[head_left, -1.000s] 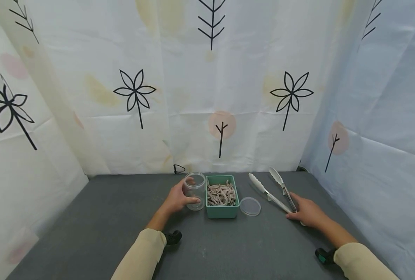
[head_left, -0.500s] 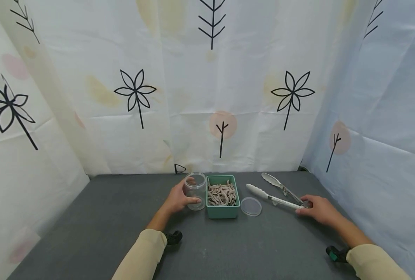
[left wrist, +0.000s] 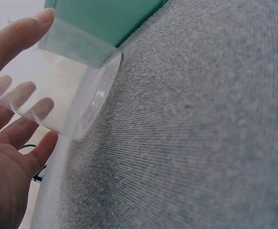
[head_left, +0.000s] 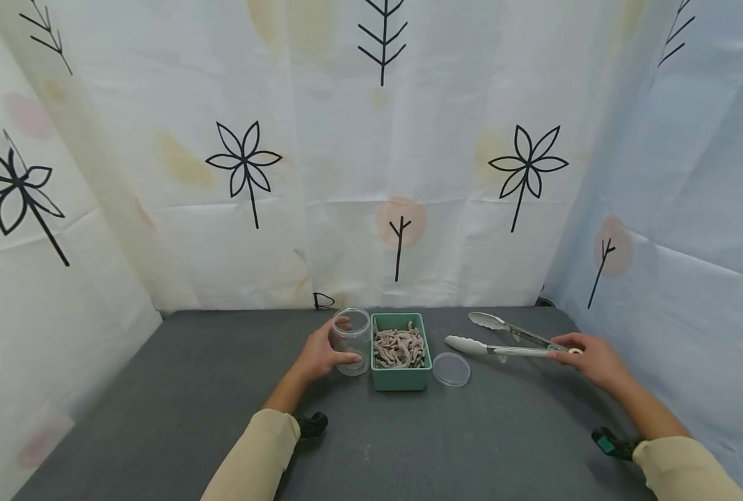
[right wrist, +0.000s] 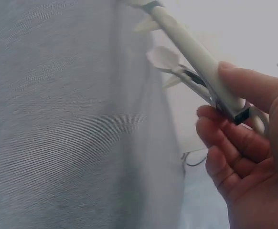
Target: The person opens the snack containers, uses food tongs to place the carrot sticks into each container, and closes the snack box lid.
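My left hand (head_left: 318, 356) holds a clear jar (head_left: 351, 342) upright on the dark table, thumb on the near side and fingers wrapped behind it. The jar's base touches the cloth in the left wrist view, close beside the green box (left wrist: 98, 28). Over at the right, my right hand (head_left: 592, 362) pinches the handle end of white-tipped tongs (head_left: 522, 351) between thumb and fingers. The tongs' arms are spread apart, tips pointing left. Several greyish, finger-like pieces (head_left: 399, 348) fill the green box in the head view.
A clear round lid (head_left: 451, 369) lies flat between the green box and the tongs. Patterned white curtains (head_left: 321, 174) enclose the table (head_left: 371, 445) at the back and both sides.
My right hand has moved to the right with the tongs, which have turned from pointing up-left to lying more nearly level. The left hand and the jar have stayed in place.
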The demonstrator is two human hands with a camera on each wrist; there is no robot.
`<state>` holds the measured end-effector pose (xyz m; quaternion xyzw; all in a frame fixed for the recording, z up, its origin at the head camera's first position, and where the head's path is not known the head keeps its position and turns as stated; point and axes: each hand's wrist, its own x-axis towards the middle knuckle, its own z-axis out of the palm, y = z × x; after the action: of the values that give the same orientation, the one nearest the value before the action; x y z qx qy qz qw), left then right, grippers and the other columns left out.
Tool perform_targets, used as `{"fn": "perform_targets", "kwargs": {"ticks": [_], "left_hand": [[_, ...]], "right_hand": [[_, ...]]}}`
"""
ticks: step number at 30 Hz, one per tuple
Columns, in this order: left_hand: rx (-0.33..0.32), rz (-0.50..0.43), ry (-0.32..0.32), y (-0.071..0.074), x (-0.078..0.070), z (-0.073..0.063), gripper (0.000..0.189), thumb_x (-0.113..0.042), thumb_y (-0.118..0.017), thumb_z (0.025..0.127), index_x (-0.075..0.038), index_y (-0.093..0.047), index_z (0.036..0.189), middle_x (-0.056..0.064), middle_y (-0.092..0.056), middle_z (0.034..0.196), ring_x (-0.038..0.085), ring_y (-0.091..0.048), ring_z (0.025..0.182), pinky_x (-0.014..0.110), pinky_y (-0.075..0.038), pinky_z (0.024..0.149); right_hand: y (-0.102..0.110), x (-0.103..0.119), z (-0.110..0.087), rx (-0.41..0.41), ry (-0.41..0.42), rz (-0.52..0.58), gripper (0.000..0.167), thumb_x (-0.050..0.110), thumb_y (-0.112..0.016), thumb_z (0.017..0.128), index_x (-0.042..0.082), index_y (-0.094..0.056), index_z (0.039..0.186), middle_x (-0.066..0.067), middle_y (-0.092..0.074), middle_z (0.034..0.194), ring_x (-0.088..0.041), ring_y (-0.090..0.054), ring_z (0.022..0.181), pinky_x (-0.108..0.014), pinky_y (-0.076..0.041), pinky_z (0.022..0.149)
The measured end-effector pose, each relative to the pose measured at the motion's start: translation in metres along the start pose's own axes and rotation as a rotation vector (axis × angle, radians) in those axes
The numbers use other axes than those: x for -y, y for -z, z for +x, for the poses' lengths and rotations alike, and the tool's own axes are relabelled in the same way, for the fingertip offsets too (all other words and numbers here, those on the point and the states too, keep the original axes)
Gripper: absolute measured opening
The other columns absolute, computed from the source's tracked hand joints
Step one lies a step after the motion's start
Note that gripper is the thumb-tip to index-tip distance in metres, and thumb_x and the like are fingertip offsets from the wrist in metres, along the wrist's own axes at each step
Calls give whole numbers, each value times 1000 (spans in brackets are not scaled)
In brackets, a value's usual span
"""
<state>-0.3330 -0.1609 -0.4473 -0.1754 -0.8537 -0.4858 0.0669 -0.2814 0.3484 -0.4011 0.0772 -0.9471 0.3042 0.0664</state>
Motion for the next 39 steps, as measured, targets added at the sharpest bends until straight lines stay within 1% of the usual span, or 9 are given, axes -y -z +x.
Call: {"fn": "perform_targets", "kwargs": {"ticks": [3, 7, 13, 17, 20, 25, 29, 34, 39], "left_hand": [[-2, -6, 8, -1, 1, 0, 77, -19, -89, 71, -10, -50, 137, 5, -59, 130, 24, -58, 107, 41, -50, 81], [1, -9, 10, -1, 1, 1, 77, -18, -89, 71, -10, -50, 137, 5, -58, 130, 25, -58, 108, 42, -50, 81], [4, -2, 3, 1, 1, 1, 77, -17, -89, 71, -11, -50, 137, 4, -59, 130, 24, -58, 107, 42, -49, 81], [5, -6, 3, 0, 0, 1, 77, -15, -89, 71, -10, -50, 137, 6, -58, 131, 25, -58, 108, 42, -49, 82], [1, -9, 9, 0, -1, 1, 77, -16, -89, 71, -10, -50, 137, 6, -59, 130, 25, -58, 109, 43, -49, 83], [-12, -15, 18, -1, -1, 2, 77, -17, -90, 70, -10, -51, 136, 5, -59, 129, 25, -58, 109, 44, -49, 83], [-2, -9, 15, -1, 0, 1, 77, -17, -89, 71, -10, -50, 137, 5, -59, 130, 25, -58, 109, 43, -49, 83], [6, -10, 5, 0, 0, -1, 76, -17, -88, 72, -11, -50, 137, 4, -58, 131, 25, -58, 110, 44, -49, 84], [0, -9, -2, 0, 0, -1, 76, -17, -89, 71, -10, -50, 137, 4, -58, 131, 25, -58, 110, 44, -49, 84]], "right_hand": [[7, 4, 0, -21, -38, 56, 51, 34, -66, 94, -9, -61, 122, -14, -70, 93, -24, -57, 76, -35, -45, 60], [14, 12, 2, -71, -54, 80, 53, 38, -63, 96, -9, -61, 122, -11, -70, 89, -23, -58, 76, -34, -45, 59], [15, 25, 8, -181, -45, 88, 52, 41, -62, 96, -7, -64, 118, -10, -70, 88, -25, -61, 78, -34, -49, 62], [18, 34, 11, -222, -26, 68, 50, 42, -60, 96, -4, -65, 117, -11, -70, 89, -24, -61, 77, -34, -48, 60], [21, 41, 16, -252, 0, 58, 49, 42, -59, 97, -3, -65, 117, -12, -70, 90, -21, -59, 75, -33, -46, 58], [26, 53, 23, -284, 39, 79, 47, 40, -60, 97, -3, -65, 117, -15, -69, 93, -16, -57, 73, -30, -45, 57], [31, 63, 26, -306, 63, 83, 45, 38, -61, 97, -2, -66, 116, -14, -68, 91, -14, -57, 70, -28, -45, 56], [37, 78, 30, -315, 79, 83, 46, 39, -61, 96, -1, -66, 116, -11, -65, 84, -16, -54, 66, -31, -40, 52], [40, 93, 36, -322, 109, 115, 44, 39, -61, 96, 1, -66, 118, -12, -67, 87, -12, -54, 67, -29, -40, 53]]}}
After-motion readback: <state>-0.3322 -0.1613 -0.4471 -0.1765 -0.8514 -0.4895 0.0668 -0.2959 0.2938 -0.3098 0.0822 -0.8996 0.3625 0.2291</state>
